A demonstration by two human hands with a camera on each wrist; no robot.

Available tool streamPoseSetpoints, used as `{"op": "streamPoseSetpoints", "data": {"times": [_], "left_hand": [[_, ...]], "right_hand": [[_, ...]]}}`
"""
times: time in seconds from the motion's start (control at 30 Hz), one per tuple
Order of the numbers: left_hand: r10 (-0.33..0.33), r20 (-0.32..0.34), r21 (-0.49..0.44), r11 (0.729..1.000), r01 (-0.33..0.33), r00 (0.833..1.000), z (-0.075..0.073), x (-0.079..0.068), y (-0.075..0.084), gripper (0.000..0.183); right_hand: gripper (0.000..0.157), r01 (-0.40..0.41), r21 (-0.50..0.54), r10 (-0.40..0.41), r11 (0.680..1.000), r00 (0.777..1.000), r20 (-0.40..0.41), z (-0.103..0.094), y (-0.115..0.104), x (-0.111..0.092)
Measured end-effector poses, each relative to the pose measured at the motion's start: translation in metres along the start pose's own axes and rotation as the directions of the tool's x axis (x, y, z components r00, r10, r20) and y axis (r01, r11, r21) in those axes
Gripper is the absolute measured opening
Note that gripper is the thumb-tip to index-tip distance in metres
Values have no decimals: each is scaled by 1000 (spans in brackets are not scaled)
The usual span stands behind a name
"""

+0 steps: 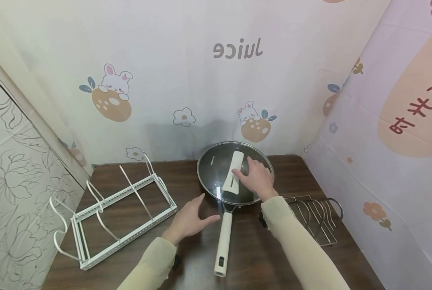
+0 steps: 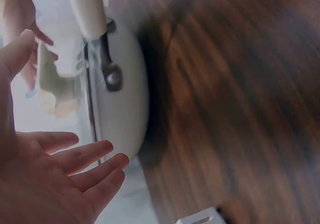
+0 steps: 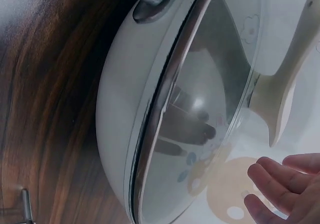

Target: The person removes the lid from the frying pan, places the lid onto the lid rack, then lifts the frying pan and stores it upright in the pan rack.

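Observation:
A frying pan [image 3: 120, 119] with a pale outer wall stands on the dark wooden table, its cream handle [image 1: 223, 245] pointing toward me. On top lies a glass lid [image 1: 212, 177] with a metal rim and a long cream lid handle [image 1: 234, 163]. Over the lid, my right hand [image 1: 257, 177] has its thumb and fingers spread beside that handle; the right wrist view shows a gap between fingertips and handle. To the left of the pan handle, my left hand [image 1: 187, 219] is spread with nothing in it, fingertips near the pan's side in the left wrist view.
A white metal rack [image 1: 129, 241] with upright wire dividers lies on the left of the table [image 1: 266, 262]. At the right, partly behind my right sleeve, is a smaller wire rack [image 1: 319, 219]. A printed curtain [image 1: 187, 80] hangs behind the table and along its right side.

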State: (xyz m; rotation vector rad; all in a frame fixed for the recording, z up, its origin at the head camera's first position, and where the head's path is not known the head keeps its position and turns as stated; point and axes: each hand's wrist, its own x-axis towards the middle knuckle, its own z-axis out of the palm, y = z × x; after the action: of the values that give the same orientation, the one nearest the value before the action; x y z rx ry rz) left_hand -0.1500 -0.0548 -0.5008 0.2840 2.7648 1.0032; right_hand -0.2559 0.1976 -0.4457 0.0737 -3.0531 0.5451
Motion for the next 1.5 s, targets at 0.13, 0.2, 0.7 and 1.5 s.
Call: {"op": "streamPoseSetpoints", "data": {"times": [0.13, 0.2, 0.7, 1.5], "left_hand": [[5, 22, -36, 999, -4, 1000, 10, 0, 1, 103], [0, 40, -62, 998, 3, 999, 14, 0, 3, 104], [-11, 44, -291, 956, 23, 999, 44, -4, 18, 92], [-9, -29, -550, 835, -9, 1000, 73, 0, 25, 70]], "right_hand": [[93, 6, 18, -6, 1000, 1000, 4, 3, -3, 1], [93, 14, 16, -14, 1000, 1000, -2, 5, -5, 1], [92, -3, 73, 6, 997, 999, -41, 21, -17, 3], [89, -90, 170, 101, 981, 993, -56, 43, -26, 0]]}}
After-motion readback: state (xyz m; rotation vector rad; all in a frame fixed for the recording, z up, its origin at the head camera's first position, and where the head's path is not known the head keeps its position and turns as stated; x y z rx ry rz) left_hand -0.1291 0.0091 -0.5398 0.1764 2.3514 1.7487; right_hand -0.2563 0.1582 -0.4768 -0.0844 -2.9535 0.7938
